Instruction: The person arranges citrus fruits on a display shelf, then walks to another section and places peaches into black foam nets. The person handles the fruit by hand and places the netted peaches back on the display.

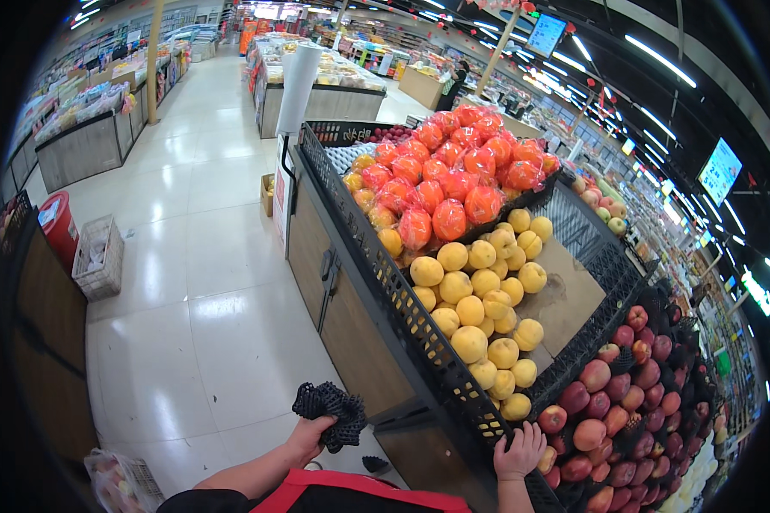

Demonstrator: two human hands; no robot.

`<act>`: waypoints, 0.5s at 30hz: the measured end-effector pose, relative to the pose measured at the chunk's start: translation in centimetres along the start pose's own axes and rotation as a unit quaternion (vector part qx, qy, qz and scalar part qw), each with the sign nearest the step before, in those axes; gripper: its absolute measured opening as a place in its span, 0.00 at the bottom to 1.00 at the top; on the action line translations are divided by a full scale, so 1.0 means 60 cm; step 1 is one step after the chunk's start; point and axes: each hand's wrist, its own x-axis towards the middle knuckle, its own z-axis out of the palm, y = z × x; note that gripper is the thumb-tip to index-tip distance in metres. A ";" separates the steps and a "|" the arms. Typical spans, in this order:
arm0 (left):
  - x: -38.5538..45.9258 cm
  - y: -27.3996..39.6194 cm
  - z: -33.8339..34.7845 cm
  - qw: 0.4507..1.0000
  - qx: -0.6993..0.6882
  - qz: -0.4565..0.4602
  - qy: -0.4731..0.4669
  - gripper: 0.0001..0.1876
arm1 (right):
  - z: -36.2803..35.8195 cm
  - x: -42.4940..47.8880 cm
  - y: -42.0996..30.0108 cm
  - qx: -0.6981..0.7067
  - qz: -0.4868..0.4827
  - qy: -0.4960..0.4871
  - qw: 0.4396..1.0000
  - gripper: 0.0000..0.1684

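Observation:
A bunch of black foam fruit nets is gripped in my left hand, above the aisle floor beside the fruit stand. My right hand lies on the black plastic crate rim at the stand's front corner, fingers stretched toward red apples and holding nothing. Just beyond that hand, yellow peaches are piled along the crate's near side. Behind them sits a heap of orange-red fruit in clear wrap.
A brown cardboard sheet lies beside the peaches. One loose black foam net is on the floor. Left across the aisle are a white plastic basket and a red bucket. A roll of plastic bags stands at the stand's far corner.

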 end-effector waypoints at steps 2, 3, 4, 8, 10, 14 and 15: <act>-0.001 0.000 0.002 1.000 0.003 -0.006 0.001 0.23 | 0.000 0.000 0.000 0.000 0.002 0.001 1.000 0.18; -0.001 0.001 0.004 1.000 0.003 -0.002 -0.008 0.24 | -0.001 0.001 -0.001 -0.001 0.003 -0.003 1.000 0.17; -0.001 0.001 0.005 1.000 0.007 -0.008 0.001 0.24 | -0.002 0.001 -0.002 -0.002 0.005 -0.004 1.000 0.17; -0.002 0.004 0.013 1.000 0.018 -0.004 -0.003 0.23 | -0.006 0.003 -0.004 0.003 0.011 -0.008 1.000 0.17; -0.003 0.006 0.016 1.000 0.021 -0.005 -0.003 0.23 | -0.006 0.003 -0.004 0.002 0.016 -0.016 1.000 0.17; -0.005 0.007 0.019 1.000 0.019 -0.014 0.004 0.22 | -0.002 0.003 -0.002 0.003 0.013 -0.005 1.000 0.19; -0.005 0.006 0.019 1.000 0.016 -0.011 -0.002 0.22 | -0.001 0.003 -0.002 0.002 0.012 -0.003 1.000 0.19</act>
